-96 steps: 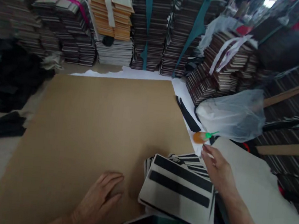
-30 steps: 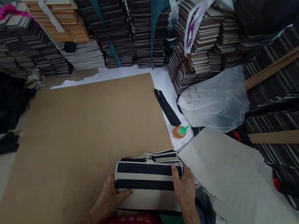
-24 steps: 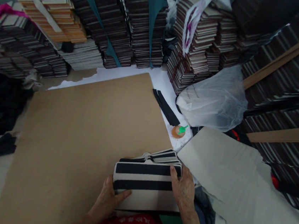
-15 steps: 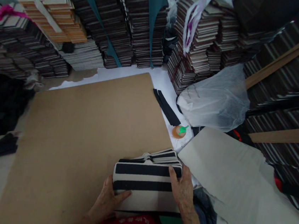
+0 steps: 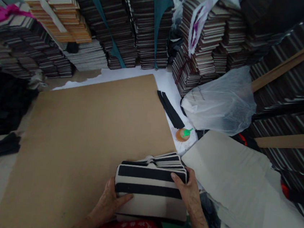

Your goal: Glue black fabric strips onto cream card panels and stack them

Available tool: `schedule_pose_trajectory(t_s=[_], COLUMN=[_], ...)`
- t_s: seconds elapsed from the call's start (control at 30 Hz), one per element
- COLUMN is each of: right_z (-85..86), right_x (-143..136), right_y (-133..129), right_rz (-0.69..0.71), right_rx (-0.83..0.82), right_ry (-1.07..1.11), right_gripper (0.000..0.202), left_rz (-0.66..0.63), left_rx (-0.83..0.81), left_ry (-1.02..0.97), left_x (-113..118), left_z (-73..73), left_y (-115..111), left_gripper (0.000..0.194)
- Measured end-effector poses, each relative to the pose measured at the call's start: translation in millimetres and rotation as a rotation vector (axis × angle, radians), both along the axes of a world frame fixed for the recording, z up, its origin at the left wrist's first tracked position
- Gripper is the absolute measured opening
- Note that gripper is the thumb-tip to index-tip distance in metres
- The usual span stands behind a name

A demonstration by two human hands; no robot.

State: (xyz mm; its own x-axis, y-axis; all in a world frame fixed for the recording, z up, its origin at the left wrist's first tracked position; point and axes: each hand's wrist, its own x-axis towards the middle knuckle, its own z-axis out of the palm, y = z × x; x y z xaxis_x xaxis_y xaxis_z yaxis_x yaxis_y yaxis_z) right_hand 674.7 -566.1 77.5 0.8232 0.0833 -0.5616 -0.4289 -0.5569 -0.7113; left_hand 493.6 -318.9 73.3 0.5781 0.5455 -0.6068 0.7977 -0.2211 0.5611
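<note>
A stack of cream panels with black stripes [image 5: 150, 182] lies at the near edge of the brown board, close to my body. My left hand [image 5: 110, 201] grips its left end, thumb laid on the top panel and fingers down the side. At the right end, my right hand [image 5: 188, 187] holds the stack, its thumb on the upper black stripe. Behind the top panel, more striped panels [image 5: 167, 160] fan out at slightly different angles. The undersides of the panels and several of my fingers are hidden.
The large brown board [image 5: 93, 129] covers the work surface. On its right lie black strips [image 5: 170, 110] and an orange-rimmed pot with a green piece [image 5: 183, 134]. A clear plastic bag [image 5: 221, 99] and cream sheets [image 5: 232, 173] are farther right. Tied stacks [image 5: 152, 27] line the back.
The view has shifted slightly. The right end of the top panel has moved a little toward me and to the right, with my right hand. My left hand keeps its hold.
</note>
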Motion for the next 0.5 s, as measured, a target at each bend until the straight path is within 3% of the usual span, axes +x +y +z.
schedule_pose_trajectory(t_s=[0.2, 0.33, 0.4, 0.5], right_z=[2.0, 16.2, 21.7, 26.7], right_x=[13.0, 16.6, 16.8, 14.0], right_y=[-1.7, -10.2, -13.7, -14.0], right_rz=[0.016, 0.162, 0.244, 0.261], right_rx=[0.105, 0.243, 0.238, 0.183], right_ry=[0.091, 0.140, 0.170, 0.209], right_gripper=[0.071, 0.083, 0.081, 0.078], left_rz=[0.002, 0.000, -0.013, -0.046], left_rx=[-0.018, -0.065, -0.088, -0.126], left_ry=[-0.004, -0.025, -0.058, -0.134], left_x=[-3.5, -5.3, -6.2, -8.3], left_z=[-7.2, -6.0, -2.3, 3.1], left_y=[0.7, 1.2, 1.5, 4.4], left_gripper=[0.081, 0.083, 0.083, 0.079])
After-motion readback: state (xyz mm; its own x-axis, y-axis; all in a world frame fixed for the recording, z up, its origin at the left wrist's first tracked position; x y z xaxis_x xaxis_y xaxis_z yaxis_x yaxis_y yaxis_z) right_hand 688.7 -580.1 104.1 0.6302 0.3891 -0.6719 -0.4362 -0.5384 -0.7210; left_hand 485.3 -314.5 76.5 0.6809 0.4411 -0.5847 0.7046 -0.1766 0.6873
